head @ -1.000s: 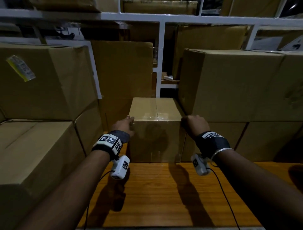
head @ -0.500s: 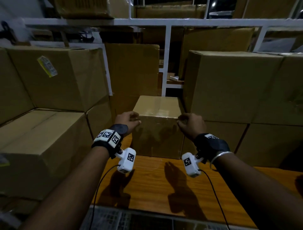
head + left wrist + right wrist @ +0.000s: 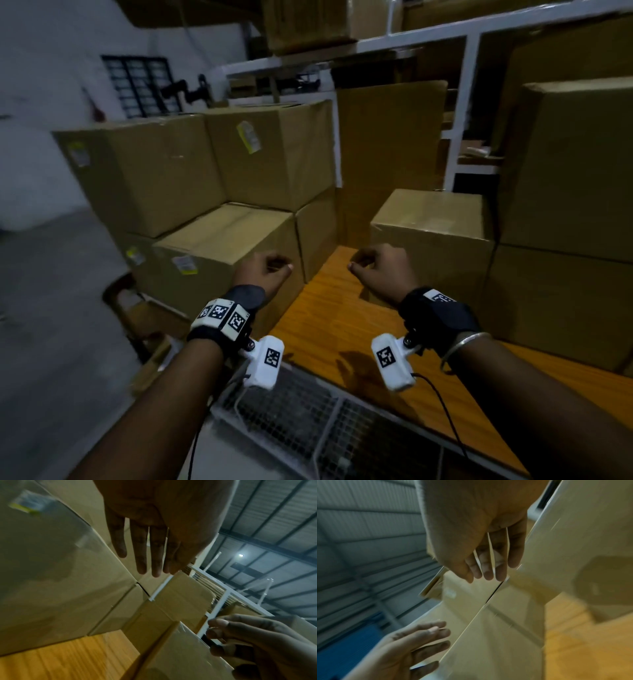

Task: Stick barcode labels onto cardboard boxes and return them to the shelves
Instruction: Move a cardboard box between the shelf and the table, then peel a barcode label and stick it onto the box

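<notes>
A small plain cardboard box sits on the wooden shelf board, between taller stacked boxes. My left hand hangs in the air to the left of it, in front of the left stack, with relaxed fingers and nothing in them. My right hand hovers just short of the box's near left corner, loosely curled and also holding nothing. The left wrist view shows the left hand's fingers stretched out and bare, with the right hand beyond. In the right wrist view the right hand's fingers are loose and hold nothing.
Large boxes with yellow-white labels are stacked at left. More big boxes rise at right, and a tall one stands behind. A wire mesh panel lies below the shelf edge. Grey floor spreads to the left.
Both hands have let go of the small box's top front corners and drawn back toward me. The view has swung left, bringing in the floor and the wall.
</notes>
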